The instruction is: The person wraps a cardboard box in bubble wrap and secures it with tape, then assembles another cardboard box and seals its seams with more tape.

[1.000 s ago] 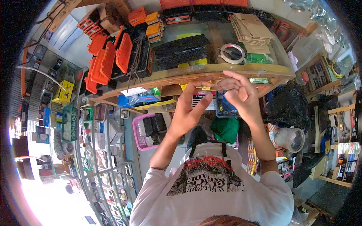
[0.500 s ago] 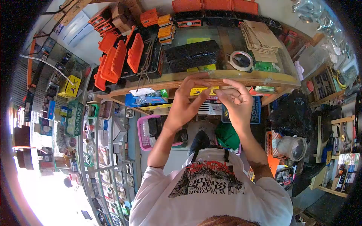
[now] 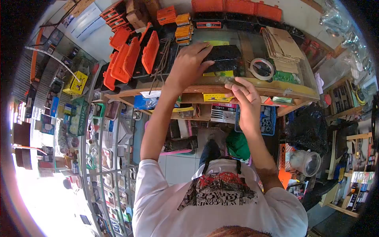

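My left hand (image 3: 190, 65) is over the left end of a black wrapped block (image 3: 225, 59) on the glass-topped counter (image 3: 244, 37). Its thumb and fingers are spread, and it covers part of the block. Lower and to the right, my right hand (image 3: 247, 98) is raised at the counter's front edge, thumb and index finger close together. Something small and clear seems to be at those fingertips, too faint to make out. A roll of tape (image 3: 261, 69) lies just beyond my right hand, beside stacked cardboard pieces (image 3: 282, 47).
Open orange-lidded cases (image 3: 128, 59) stand at the counter's left, near small orange-yellow boxes (image 3: 183, 29). More orange-lidded cases (image 3: 233, 17) line the back. Below the counter are a blue basket (image 3: 266, 118) and a green bag (image 3: 238, 144). Crowded shelves (image 3: 114, 138) stand on the left.
My left hand has moved forward, away from my right hand, to the black block. My right hand stays near the counter edge. The view has shifted slightly.
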Action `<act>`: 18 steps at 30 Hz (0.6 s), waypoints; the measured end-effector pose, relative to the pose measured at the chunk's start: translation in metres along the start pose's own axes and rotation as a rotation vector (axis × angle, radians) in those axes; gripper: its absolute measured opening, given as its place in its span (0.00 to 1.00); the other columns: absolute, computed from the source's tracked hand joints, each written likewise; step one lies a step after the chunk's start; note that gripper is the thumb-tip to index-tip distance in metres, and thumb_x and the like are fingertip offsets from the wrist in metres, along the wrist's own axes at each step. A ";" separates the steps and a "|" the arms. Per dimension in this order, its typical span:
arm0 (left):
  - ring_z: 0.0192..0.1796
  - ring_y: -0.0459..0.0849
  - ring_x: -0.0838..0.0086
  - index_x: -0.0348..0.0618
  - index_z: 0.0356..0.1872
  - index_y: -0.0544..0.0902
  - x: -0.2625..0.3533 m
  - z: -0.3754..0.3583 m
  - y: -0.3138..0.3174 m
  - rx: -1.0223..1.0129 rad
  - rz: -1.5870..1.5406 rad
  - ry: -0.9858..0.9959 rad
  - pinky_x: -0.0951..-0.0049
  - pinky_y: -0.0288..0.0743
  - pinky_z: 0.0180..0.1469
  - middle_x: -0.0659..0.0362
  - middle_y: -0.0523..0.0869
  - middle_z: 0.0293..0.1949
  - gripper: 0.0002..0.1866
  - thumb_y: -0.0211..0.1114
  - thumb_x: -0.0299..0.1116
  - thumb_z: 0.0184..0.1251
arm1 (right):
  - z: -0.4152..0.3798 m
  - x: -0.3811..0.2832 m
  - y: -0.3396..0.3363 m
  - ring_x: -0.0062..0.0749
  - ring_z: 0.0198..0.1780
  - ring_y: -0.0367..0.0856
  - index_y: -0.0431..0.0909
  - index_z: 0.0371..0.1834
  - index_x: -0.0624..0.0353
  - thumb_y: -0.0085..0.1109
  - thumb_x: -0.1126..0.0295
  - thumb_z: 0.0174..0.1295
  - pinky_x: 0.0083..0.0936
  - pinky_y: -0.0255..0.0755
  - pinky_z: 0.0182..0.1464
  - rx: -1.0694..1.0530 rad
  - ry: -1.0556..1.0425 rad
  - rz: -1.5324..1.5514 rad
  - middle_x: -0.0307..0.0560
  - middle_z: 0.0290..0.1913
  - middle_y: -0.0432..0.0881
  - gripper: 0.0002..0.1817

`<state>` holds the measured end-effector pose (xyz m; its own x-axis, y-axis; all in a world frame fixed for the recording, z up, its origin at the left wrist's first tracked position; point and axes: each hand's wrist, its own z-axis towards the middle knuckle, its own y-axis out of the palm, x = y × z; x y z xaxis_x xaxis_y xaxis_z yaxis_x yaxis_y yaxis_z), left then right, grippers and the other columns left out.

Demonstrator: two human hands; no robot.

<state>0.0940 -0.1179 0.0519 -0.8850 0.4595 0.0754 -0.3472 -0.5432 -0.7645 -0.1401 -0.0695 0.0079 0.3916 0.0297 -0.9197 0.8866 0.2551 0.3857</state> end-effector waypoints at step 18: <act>0.50 0.88 0.56 0.41 0.53 0.87 -0.014 -0.030 0.039 0.221 -0.037 0.235 0.56 0.84 0.54 0.54 0.89 0.48 0.21 0.68 0.22 0.54 | 0.018 0.009 -0.010 0.31 0.57 0.85 0.76 0.61 0.65 0.63 0.70 0.74 0.31 0.79 0.60 -0.090 -0.191 -0.139 0.53 0.55 0.86 0.17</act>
<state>0.1020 -0.1240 0.0019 -0.7838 0.6172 -0.0688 -0.4592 -0.6505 -0.6049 -0.1411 -0.0894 -0.0033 0.3140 -0.1931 -0.9296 0.9131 0.3296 0.2400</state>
